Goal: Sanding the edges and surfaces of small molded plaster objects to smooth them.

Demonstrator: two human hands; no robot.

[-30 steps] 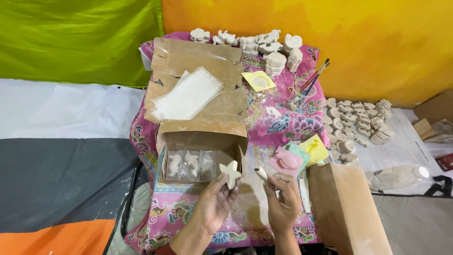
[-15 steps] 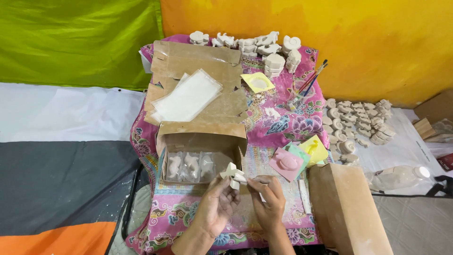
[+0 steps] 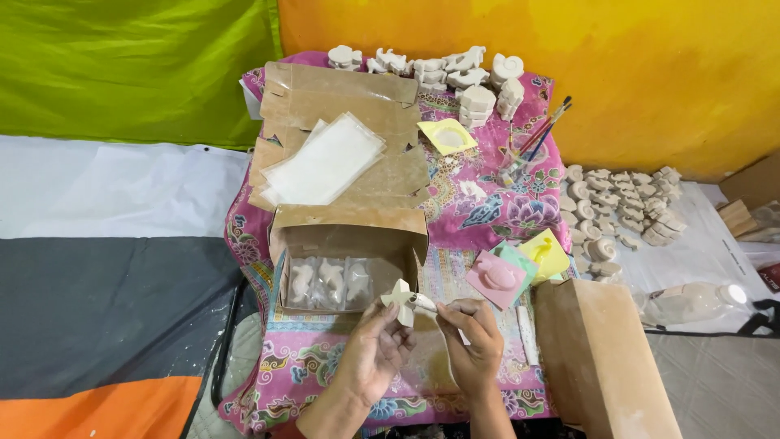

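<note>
My left hand (image 3: 375, 348) holds a small white plaster figure (image 3: 400, 299) upright by its lower edge, just in front of an open cardboard box (image 3: 349, 237). My right hand (image 3: 473, 341) pinches a thin white tool (image 3: 424, 305) whose tip touches the figure's right side. Inside the box lie three wrapped white figures (image 3: 331, 281) side by side. The table is covered with a pink flowered cloth (image 3: 487, 207).
Pink, green and yellow moulds (image 3: 520, 264) lie to the right of my hands. Another yellow mould (image 3: 447, 135), brushes (image 3: 536, 140) and plaster figures (image 3: 443, 73) sit at the back. Many more figures (image 3: 621, 203) lie on the floor sheet at right. A cardboard box (image 3: 605, 358) stands close right.
My right hand has moved left to the figure and brought the tool against it. The figure has turned in my left hand and sits slightly lower.
</note>
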